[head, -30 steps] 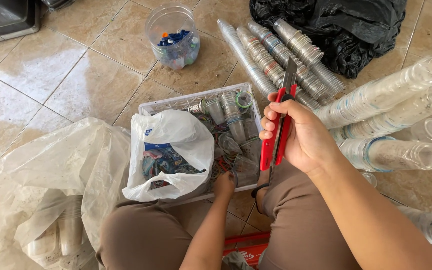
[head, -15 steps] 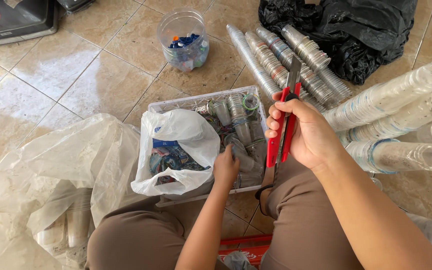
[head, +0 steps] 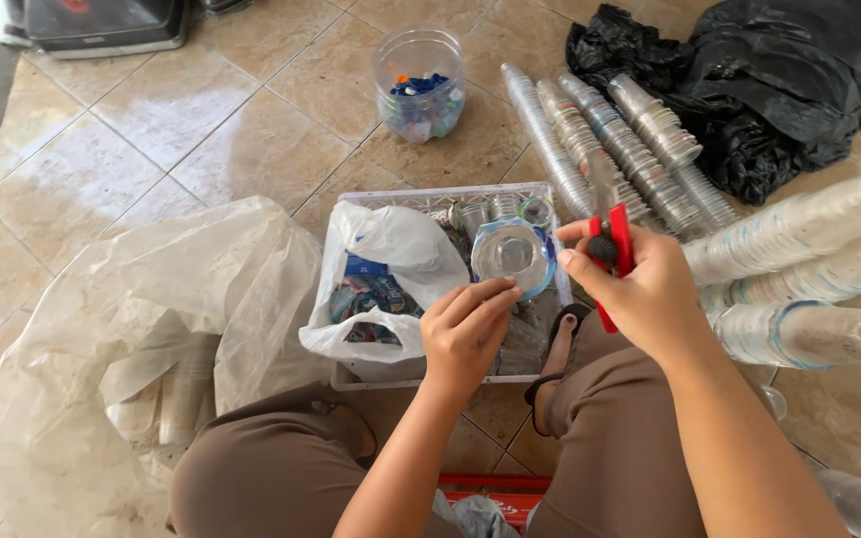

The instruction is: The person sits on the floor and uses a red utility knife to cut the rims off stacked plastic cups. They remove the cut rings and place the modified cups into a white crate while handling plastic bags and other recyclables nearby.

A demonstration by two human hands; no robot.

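Fingers of my left hand (head: 462, 334) pinch a clear plastic cup (head: 512, 254) by its rim, mouth up, over the white plastic basket (head: 550, 199); my right hand (head: 640, 289) grips red-handled scissors (head: 612, 249) shut, blade pointing away, beside stacked clear cups (head: 630, 149) lying beyond.

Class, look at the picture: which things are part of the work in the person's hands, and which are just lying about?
In use: clear plastic cup in left hand; red cutter in right hand; white basket.
Lying about: jar of caps; black bag; cup stacks.
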